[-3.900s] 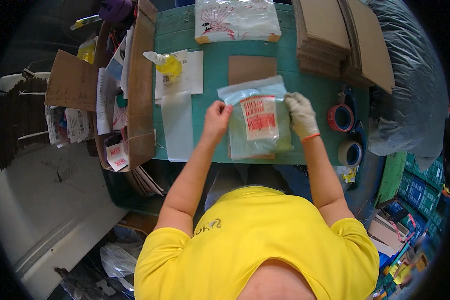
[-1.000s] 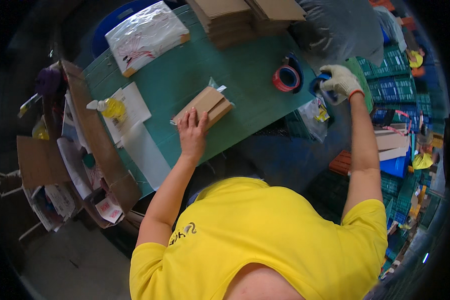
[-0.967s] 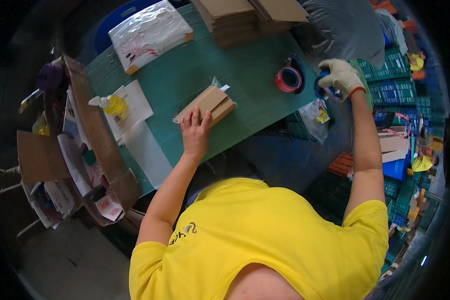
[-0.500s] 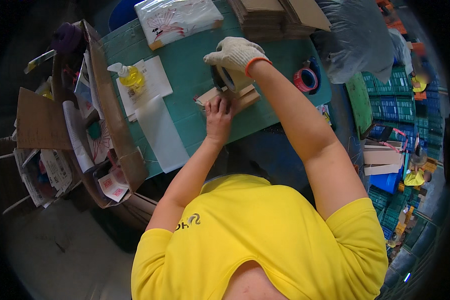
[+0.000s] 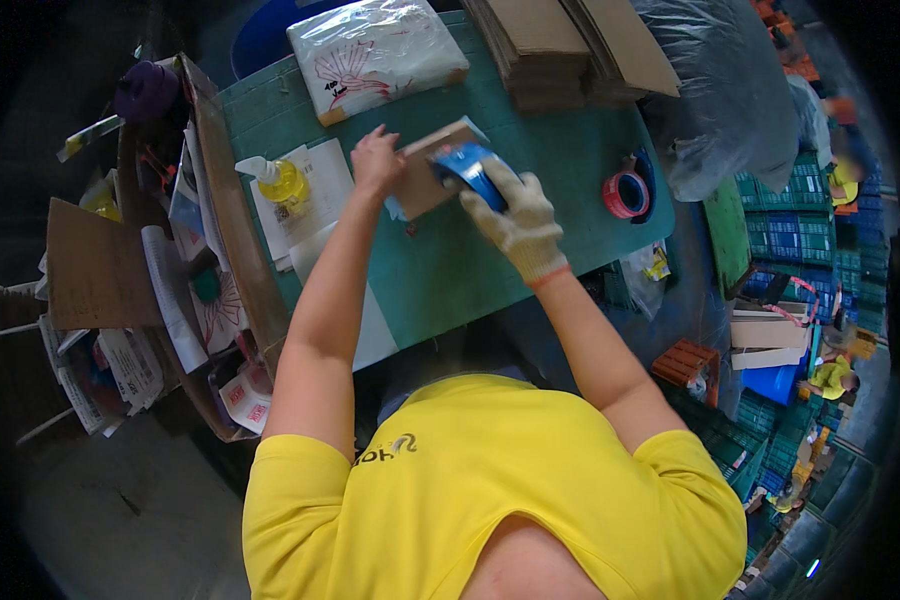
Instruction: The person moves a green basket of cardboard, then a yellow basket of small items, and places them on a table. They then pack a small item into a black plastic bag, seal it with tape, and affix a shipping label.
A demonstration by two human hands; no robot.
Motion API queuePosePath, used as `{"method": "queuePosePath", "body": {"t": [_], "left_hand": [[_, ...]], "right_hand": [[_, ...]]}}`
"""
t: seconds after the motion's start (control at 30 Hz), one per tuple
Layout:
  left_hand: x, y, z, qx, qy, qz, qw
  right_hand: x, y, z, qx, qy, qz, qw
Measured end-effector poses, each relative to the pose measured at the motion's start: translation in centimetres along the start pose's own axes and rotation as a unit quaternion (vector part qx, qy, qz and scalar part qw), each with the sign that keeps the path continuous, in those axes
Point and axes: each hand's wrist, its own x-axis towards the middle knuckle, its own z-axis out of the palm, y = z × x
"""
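Just right of my left hand [image 5: 377, 165] lies the brown cardboard packet [image 5: 422, 187], ahead and leftward of my right hand [image 5: 520, 218]. I read its long axis as slanting away and rightward, with the left hand nearer. That hand's bare fingers are loosely apart beside its edge; whether they touch it, I cannot tell. My gloved right hand is clamped around a blue tape dispenser [image 5: 473, 168], which overlaps the packet's right side. Farther right of that hand sits a red tape roll [image 5: 615, 197].
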Motion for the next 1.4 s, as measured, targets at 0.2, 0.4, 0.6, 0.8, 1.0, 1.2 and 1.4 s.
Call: {"method": "queuePosePath", "body": {"t": [0.2,0.4,0.6,0.8,1.0,1.2,1.4], "left_hand": [[-1.5,2.3,0.6,0.167,-0.025,0.011,0.986],[0.4,2.0,-0.8,0.195,-0.119,-0.008,0.974],[-0.7,1.3,-0.5,0.213,-0.084,0.018,0.973],[-4.8,11.8,3.6,0.228,0.05,0.168,0.958],[-3.6,27.8,17.3,0.12,-0.045,0.511,0.85],[-1.2,27.3,19.5,0.14,0.062,0.471,0.869],[-2.5,29.6,19.6,0.162,0.097,0.283,0.94]], "right_hand": [[3.2,-3.1,-1.3,0.01,-0.013,0.076,0.997],[-1.3,-0.7,-1.7,0.036,-0.066,0.19,0.979],[-0.3,6.8,-3.8,0.222,-0.147,0.209,0.941],[-9.7,17.7,-18.8,-0.138,0.162,0.016,0.977],[-9.8,30.7,-18.8,0.546,0.46,0.396,0.578],[-5.6,37.9,-11.4,0.651,0.329,0.337,0.595],[-4.7,34.8,-13.3,0.084,0.248,0.318,0.911]]}}
